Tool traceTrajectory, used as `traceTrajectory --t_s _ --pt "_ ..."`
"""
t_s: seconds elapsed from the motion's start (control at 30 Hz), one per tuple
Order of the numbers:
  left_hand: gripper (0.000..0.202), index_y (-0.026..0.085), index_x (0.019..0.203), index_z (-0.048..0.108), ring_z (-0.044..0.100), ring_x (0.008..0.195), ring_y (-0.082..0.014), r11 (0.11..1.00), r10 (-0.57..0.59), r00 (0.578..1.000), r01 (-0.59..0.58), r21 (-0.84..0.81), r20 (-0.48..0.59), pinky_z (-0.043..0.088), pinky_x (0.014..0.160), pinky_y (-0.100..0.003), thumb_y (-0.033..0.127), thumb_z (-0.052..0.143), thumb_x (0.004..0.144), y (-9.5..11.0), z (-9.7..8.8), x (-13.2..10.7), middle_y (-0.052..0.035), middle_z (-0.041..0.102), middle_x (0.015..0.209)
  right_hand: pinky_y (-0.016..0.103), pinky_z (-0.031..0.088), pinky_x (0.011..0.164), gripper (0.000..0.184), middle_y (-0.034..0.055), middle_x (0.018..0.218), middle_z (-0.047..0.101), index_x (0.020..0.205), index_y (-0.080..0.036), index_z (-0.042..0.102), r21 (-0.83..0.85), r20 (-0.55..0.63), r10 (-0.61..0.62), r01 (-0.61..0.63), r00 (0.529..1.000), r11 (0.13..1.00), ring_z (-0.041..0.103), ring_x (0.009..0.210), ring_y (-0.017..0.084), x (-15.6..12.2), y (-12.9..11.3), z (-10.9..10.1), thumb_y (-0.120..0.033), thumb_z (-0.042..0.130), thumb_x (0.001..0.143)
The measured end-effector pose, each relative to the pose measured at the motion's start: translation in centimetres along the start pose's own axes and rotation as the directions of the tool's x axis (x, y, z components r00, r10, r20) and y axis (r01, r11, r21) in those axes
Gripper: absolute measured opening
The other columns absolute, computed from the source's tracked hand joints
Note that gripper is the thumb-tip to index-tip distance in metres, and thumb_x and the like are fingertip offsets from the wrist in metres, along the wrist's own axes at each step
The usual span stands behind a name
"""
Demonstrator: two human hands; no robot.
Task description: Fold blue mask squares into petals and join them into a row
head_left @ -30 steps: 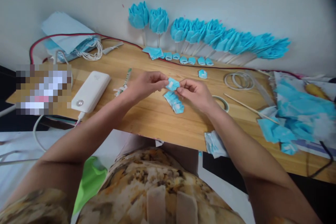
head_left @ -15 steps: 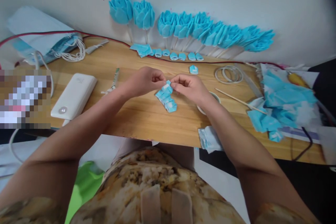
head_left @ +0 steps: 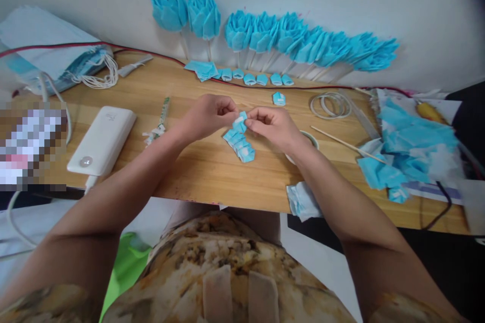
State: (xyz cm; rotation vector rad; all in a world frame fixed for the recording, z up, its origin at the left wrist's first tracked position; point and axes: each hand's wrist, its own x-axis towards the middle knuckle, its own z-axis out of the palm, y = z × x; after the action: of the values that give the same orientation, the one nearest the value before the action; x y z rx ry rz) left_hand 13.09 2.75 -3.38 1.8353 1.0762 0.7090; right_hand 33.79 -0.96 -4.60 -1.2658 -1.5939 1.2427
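Observation:
Between my two hands, just above the wooden table, is a small blue folded petal [head_left: 239,124] with a white strip on its face. My left hand [head_left: 212,115] pinches its upper left edge with thumb and forefinger. From the other side, my right hand [head_left: 271,125] pinches its right edge, fingers curled. Right below lies an overlapping row of similar blue folded petals [head_left: 239,145], one showing a white patch. A single blue petal [head_left: 279,99] lies beyond my right hand. Partly hidden behind my right forearm is a round white-rimmed container [head_left: 311,140].
Blue flowers on sticks [head_left: 252,33] lean against the wall, with several small folded pieces [head_left: 250,79] before them. At left lie a white power bank [head_left: 102,139] and a strip with white tabs [head_left: 163,113]. A wooden stick [head_left: 341,143] and blue scraps [head_left: 415,131] are at right.
The petal in my fingers has risen slightly and stands out more from the row below. Both hands keep their pinch. The whole view has shifted a little.

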Motion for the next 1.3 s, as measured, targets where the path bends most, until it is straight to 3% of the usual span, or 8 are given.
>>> traceTrajectory --t_s 0.1,0.17,0.23,0.43,0.87,1.03,1.13,1.3 --pt "0.014 0.018 0.076 0.067 0.052 0.066 -0.0127 1.0 0.026 0.995 -0.026 0.002 -0.098 0.038 0.062 -0.027 0.028 0.064 0.086 0.4 0.4 -0.3 -0.0002 0.063 0.07 0.029 0.036 0.061 0.017 -0.0028 0.069 0.063 0.08 -0.021 0.071 -0.01 -0.043 -0.028 0.028 0.999 1.0 0.047 0.061 0.01 0.0 0.1 0.2 -0.037 0.073 0.079" --pt "0.013 0.019 0.078 0.066 0.052 0.068 -0.0136 0.996 0.077 0.966 -0.067 0.051 -0.248 0.04 0.066 -0.029 0.027 0.063 0.088 0.8 0.8 -0.8 -0.0012 0.063 0.074 0.029 0.036 0.061 0.015 -0.0031 0.068 0.061 0.078 -0.021 0.069 -0.013 -0.092 -0.047 0.046 0.995 0.999 0.047 0.06 0.01 0.1 0.1 0.2 -0.035 0.071 0.081" --pt "0.012 0.021 0.079 0.065 0.053 0.071 -0.0152 0.982 0.158 0.931 -0.114 0.15 -0.329 0.041 0.07 -0.031 0.027 0.062 0.089 1.2 1.1 -1.3 -0.0025 0.064 0.077 0.029 0.036 0.061 0.014 -0.0035 0.066 0.059 0.076 -0.02 0.068 -0.016 -0.126 -0.056 0.054 0.99 0.998 0.045 0.059 0.01 0.1 0.1 0.3 -0.034 0.071 0.08" --pt "0.016 0.025 0.08 0.069 0.056 0.077 -0.0209 0.907 0.279 0.939 -0.189 0.376 -0.201 0.041 0.077 -0.037 0.029 0.059 0.091 1.0 1.9 -1.7 -0.0043 0.062 0.074 0.03 0.037 0.061 0.012 -0.0025 0.068 0.06 0.079 -0.02 0.069 -0.04 -0.156 -0.077 0.071 0.985 0.997 0.045 0.061 0.01 0.1 0.2 0.5 -0.033 0.069 0.079" --pt "0.027 0.027 0.082 0.074 0.058 0.087 -0.0253 0.887 0.291 0.939 -0.193 0.42 -0.184 0.041 0.087 -0.041 0.042 0.058 0.096 0.4 2.0 -1.5 -0.0063 0.061 0.076 0.031 0.042 0.064 0.012 -0.0005 0.071 0.064 0.082 -0.022 0.072 -0.102 -0.134 -0.107 0.094 0.985 0.99 0.053 0.067 0.014 0.1 0.5 0.5 -0.034 0.069 0.082" --pt "0.023 0.024 0.079 0.074 0.057 0.083 -0.023 0.925 0.264 0.942 -0.186 0.33 -0.208 0.042 0.085 -0.04 0.039 0.062 0.094 0.7 1.8 -1.5 -0.0058 0.063 0.075 0.031 0.04 0.064 0.011 -0.0012 0.07 0.062 0.079 -0.022 0.07 -0.114 -0.142 -0.111 0.095 0.984 0.989 0.052 0.066 0.013 -0.1 0.2 0.4 -0.032 0.068 0.082" --pt "0.019 0.022 0.083 0.074 0.055 0.075 -0.018 0.98 0.154 0.948 -0.11 0.166 -0.279 0.042 0.073 -0.034 0.037 0.065 0.092 0.7 1.3 -1.3 -0.0041 0.066 0.077 0.03 0.038 0.063 0.011 -0.002 0.069 0.06 0.078 -0.021 0.068 -0.092 -0.139 -0.107 0.095 0.985 0.991 0.049 0.064 0.012 -0.2 -0.4 0.2 -0.03 0.065 0.082" --pt "0.019 0.019 0.083 0.073 0.052 0.066 -0.0125 0.995 -0.011 0.996 0.001 -0.099 -0.094 0.037 0.06 -0.027 0.038 0.073 0.083 0.4 0.8 -1.0 -0.0012 0.066 0.073 0.03 0.038 0.063 0.011 -0.0016 0.07 0.062 0.079 -0.021 0.07 -0.109 -0.105 -0.095 0.084 0.99 0.99 0.049 0.065 0.012 -0.4 -0.8 0.0 -0.03 0.065 0.082"
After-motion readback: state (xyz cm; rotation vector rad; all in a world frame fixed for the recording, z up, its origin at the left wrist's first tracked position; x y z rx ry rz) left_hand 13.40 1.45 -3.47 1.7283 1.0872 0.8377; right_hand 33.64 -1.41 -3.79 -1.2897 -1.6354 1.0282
